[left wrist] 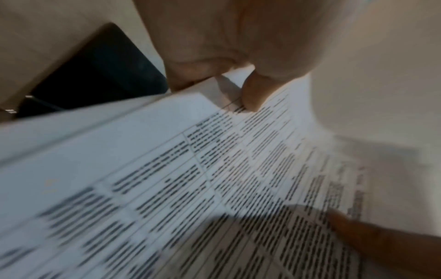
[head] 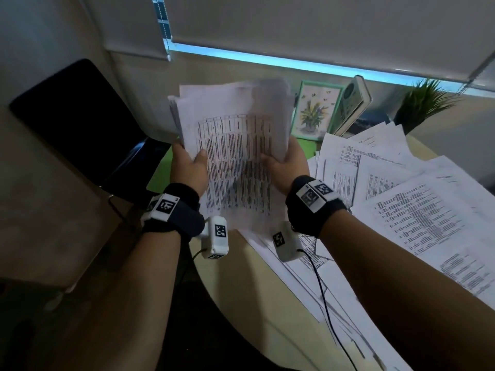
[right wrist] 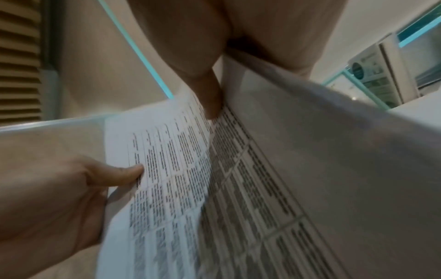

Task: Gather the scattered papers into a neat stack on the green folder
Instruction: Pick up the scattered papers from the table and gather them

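I hold a bundle of printed sheets [head: 235, 145] upright above the table, its top page a dense table of text. My left hand [head: 188, 167] grips the bundle's left edge, thumb on the front page. My right hand [head: 290, 162] grips the right edge the same way. In the left wrist view my left thumb [left wrist: 253, 94] presses on the page [left wrist: 190, 179]. The right wrist view shows my right thumb [right wrist: 212, 98] on the sheets [right wrist: 238, 179] and the left hand [right wrist: 59, 188] opposite. The green folder [head: 158, 172] lies under the bundle, only slivers showing. Many loose papers [head: 417, 210] are scattered to the right.
A framed flower picture [head: 314, 111] and a leaning book [head: 351, 103] stand at the back of the round table [head: 241, 290], with a potted plant [head: 423, 103] to their right. A black chair [head: 77, 121] stands left of the table. Wrist camera cables hang near the front edge.
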Demonstrator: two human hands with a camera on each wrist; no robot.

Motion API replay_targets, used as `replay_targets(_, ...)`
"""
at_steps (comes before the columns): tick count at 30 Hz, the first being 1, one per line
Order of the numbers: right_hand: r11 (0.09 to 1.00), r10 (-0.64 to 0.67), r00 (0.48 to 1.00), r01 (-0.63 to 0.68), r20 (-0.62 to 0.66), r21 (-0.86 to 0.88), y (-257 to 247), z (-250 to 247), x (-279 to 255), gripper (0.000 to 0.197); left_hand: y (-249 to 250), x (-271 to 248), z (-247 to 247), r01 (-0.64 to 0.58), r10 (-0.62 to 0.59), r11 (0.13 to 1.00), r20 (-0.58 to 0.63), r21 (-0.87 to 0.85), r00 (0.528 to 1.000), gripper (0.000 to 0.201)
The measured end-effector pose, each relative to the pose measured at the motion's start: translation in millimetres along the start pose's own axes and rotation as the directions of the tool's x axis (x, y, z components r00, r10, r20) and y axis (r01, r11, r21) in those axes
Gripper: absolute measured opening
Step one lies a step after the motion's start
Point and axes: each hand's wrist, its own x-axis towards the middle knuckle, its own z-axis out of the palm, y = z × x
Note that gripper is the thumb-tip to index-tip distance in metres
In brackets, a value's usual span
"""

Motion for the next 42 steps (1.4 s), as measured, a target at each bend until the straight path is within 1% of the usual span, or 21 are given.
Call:
replay_targets(2, 0.996, 0.036, 0.997, -0.030, 0.070, -0.087, -3, 7, 3, 0.043, -5, -5, -11, 0.075, -0.075, 0.995, -0.008, 0.060, 0.997, 0.061)
replay_targets(5, 0.967, 0.143, 0.976, -0.103, 0.162, -0.232, 9, 27, -2, 0.048, -28, -18, -24, 0.235, -0.234, 0.965, -0.024, 0.114, 0.972, 0.055)
replay_targets(8, 0.934, 0.222, 0.955, -0.150, 0.197, -0.326, 35, 47, -18, 0.034, -69, -36, -29, 0.411, -0.415, 0.888, -0.024, 0.204, 0.909, 0.055)
replay_targets(11, 0.900, 0.266, 0.931, -0.147, 0.250, -0.410, 63, 53, -36, 0.032, -112, -49, -27, 0.522, -0.526, 0.816, -0.054, 0.248, 0.849, 0.055)
replay_targets(14, 0.871, 0.289, 0.917, -0.132, 0.276, -0.472, 85, 51, -52, 0.030, -140, -64, -24, 0.597, -0.607, 0.748, -0.066, 0.288, 0.792, 0.057)
replay_targets(18, 0.833, 0.314, 0.902, -0.111, 0.296, -0.543, 110, 47, -67, 0.030, -160, -86, -20, 0.670, -0.681, 0.695, -0.060, 0.262, 0.730, 0.047)
replay_targets(22, 0.802, 0.319, 0.906, -0.103, 0.278, -0.588, 127, 34, -68, 0.029, -167, -101, -14, 0.664, -0.670, 0.702, -0.077, 0.257, 0.738, 0.044)
replay_targets(25, 0.798, 0.325, 0.899, -0.095, 0.293, -0.595, 131, 24, -63, 0.035, -166, -104, -13, 0.659, -0.655, 0.720, -0.102, 0.216, 0.749, 0.040)
replay_targets(27, 0.785, 0.304, 0.904, -0.057, 0.302, -0.617, 132, 17, -54, 0.040, -164, -104, -13, 0.671, -0.663, 0.718, -0.113, 0.185, 0.740, 0.044)
replay_targets(29, 0.771, 0.249, 0.917, 0.006, 0.311, -0.637, 129, 8, -41, 0.044, -160, -103, -13, 0.682, -0.664, 0.711, -0.155, 0.172, 0.731, 0.054)
replay_targets(30, 0.757, 0.216, 0.920, 0.055, 0.328, -0.652, 127, 2, -32, 0.045, -160, -102, -14, 0.678, -0.650, 0.711, -0.194, 0.187, 0.735, 0.062)
replay_targets(31, 0.732, 0.184, 0.915, 0.117, 0.360, -0.672, 124, -4, -23, 0.048, -158, -100, -14, 0.657, -0.615, 0.720, -0.232, 0.225, 0.754, 0.069)
replay_targets(32, 0.682, 0.162, 0.899, 0.196, 0.407, -0.705, 121, -11, -14, 0.051, -155, -99, -11, 0.613, -0.558, 0.738, -0.255, 0.283, 0.789, 0.072)
replay_targets(33, 0.601, 0.147, 0.874, 0.293, 0.464, -0.743, 118, -18, -4, 0.053, -152, -98, -7, 0.540, -0.478, 0.760, -0.253, 0.361, 0.841, 0.071)
replay_targets(34, 0.499, 0.149, 0.839, 0.393, 0.524, -0.772, 114, -23, 6, 0.055, -144, -97, 0, 0.446, -0.392, 0.775, -0.213, 0.449, 0.895, 0.069)
replay_targets(35, 0.396, 0.164, 0.800, 0.482, 0.576, -0.782, 110, -28, 15, 0.058, -135, -96, 9, 0.335, -0.313, 0.775, -0.136, 0.535, 0.940, 0.066)
replay_targets(36, 0.303, 0.190, 0.765, 0.551, 0.616, -0.778, 106, -31, 25, 0.064, -126, -95, 20, 0.222, -0.250, 0.763, -0.040, 0.607, 0.968, 0.064)
replay_targets(37, 0.229, 0.215, 0.733, 0.604, 0.645, -0.763, 103, -33, 34, 0.072, -118, -93, 33, 0.131, -0.211, 0.752, 0.048, 0.646, 0.976, 0.062)
replay_targets(38, 0.174, 0.239, 0.706, 0.645, 0.667, -0.744, 101, -34, 42, 0.081, -109, -91, 46, 0.076, -0.206, 0.745, 0.121, 0.662, 0.971, 0.062)
replay_targets(40, 0.093, 0.271, 0.653, 0.713, 0.707, -0.695, 100, -32, 55, 0.098, -100, -87, 69, -0.002, -0.227, 0.717, 0.236, 0.697, 0.945, 0.066)
replay_targets(42, 0.033, 0.269, 0.599, 0.777, 0.754, -0.628, 103, -23, 64, 0.115, -99, -84, 88, -0.068, -0.264, 0.664, 0.319, 0.745, 0.910, 0.067)
